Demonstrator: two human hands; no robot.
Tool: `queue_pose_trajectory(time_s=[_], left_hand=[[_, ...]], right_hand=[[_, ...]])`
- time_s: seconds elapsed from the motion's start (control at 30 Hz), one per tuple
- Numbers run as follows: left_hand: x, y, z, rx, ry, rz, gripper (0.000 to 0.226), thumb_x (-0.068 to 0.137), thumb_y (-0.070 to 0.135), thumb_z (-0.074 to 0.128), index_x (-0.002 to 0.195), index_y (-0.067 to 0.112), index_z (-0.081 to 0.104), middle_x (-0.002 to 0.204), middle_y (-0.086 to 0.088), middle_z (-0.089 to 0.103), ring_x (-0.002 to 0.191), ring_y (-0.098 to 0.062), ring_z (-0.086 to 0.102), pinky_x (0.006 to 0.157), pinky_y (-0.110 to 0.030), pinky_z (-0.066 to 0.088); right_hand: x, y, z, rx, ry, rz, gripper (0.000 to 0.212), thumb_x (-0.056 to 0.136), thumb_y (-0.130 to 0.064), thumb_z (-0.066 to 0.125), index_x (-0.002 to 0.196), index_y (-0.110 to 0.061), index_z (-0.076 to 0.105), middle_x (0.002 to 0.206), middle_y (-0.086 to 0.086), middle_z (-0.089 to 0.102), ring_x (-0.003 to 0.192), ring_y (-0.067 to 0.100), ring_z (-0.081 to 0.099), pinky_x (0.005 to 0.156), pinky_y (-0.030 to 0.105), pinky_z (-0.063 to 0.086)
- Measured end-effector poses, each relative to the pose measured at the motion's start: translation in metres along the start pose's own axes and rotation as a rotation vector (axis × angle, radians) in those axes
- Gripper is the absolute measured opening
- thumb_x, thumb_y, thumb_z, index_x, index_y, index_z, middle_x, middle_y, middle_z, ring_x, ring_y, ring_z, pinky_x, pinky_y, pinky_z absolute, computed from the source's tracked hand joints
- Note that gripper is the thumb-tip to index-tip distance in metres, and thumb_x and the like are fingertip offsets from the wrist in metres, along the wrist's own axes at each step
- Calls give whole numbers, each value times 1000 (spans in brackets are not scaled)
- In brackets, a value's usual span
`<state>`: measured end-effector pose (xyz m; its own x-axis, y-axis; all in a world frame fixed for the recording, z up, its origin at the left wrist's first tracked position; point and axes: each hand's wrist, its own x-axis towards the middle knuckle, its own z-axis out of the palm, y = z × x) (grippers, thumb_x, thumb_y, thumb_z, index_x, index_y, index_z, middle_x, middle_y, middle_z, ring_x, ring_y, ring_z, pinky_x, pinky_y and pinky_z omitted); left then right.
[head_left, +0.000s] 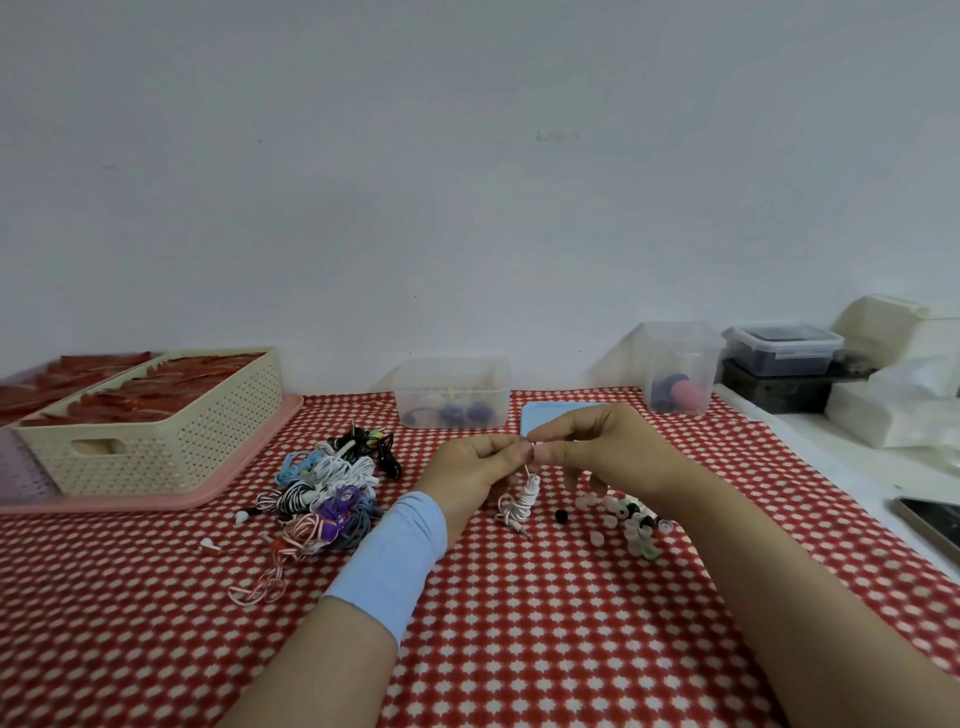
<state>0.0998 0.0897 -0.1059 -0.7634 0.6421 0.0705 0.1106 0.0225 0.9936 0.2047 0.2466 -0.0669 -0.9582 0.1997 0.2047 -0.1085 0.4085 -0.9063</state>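
My left hand (475, 470) and my right hand (597, 449) meet fingertip to fingertip above the red patterned tablecloth (519, 623). Together they pinch the top end of a white earphone cable (522, 501), whose coiled bundle hangs down to the cloth. What sits between the fingertips is too small to make out. A light blue band (387, 564) wraps my left wrist. Left of my hands lies a pile of coiled earphones (324, 493) in several colours. Small white, black and green ear tips (626, 517) are scattered under my right hand.
A cream basket (150, 421) of red packets stands on a pink tray at the left. Two clear tubs (452, 392) (678, 366) and a blue pad (550, 413) stand at the back. Lidded boxes (784, 348) and white packages sit far right; a phone (930, 522) lies at the right edge.
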Motion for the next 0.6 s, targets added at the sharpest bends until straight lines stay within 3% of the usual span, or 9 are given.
queue_pose_trajectory(time_s=[0.1,0.23,0.33,0.43,0.6], left_hand=[[0,1,0,-33,-56,14,17,90,28,67,100,18,76,89,2,75,83,-8,65,92,-33,52],[-3,2,2,-66,-133,11,13,93,21,64,90,14,74,82,2,73,76,-6,64,76,-22,51],[-4,2,2,-87,-200,20,12,87,23,66,89,15,75,82,0,73,79,-10,64,82,-26,52],[-5,1,1,-108,-235,30,27,78,25,69,98,8,74,80,-2,73,79,-12,66,83,-26,53],[-5,4,3,-141,-211,44,12,89,16,62,92,12,74,76,3,72,75,-8,65,78,-23,51]], right_hand=[[-2,0,-6,200,-120,149,20,98,-22,62,107,-18,79,104,7,76,68,16,60,52,23,45],[-4,3,-8,336,-223,244,20,93,-16,63,105,-13,78,94,8,72,62,12,59,44,18,39],[-3,4,-7,361,-277,262,16,87,-17,65,90,-16,81,88,6,71,58,10,58,40,16,36],[-2,6,-5,372,-295,288,14,83,-17,67,88,-13,80,86,10,70,59,10,59,38,15,35],[0,8,-4,400,-281,254,13,83,-18,68,86,-14,80,88,8,71,62,11,63,36,13,31]])
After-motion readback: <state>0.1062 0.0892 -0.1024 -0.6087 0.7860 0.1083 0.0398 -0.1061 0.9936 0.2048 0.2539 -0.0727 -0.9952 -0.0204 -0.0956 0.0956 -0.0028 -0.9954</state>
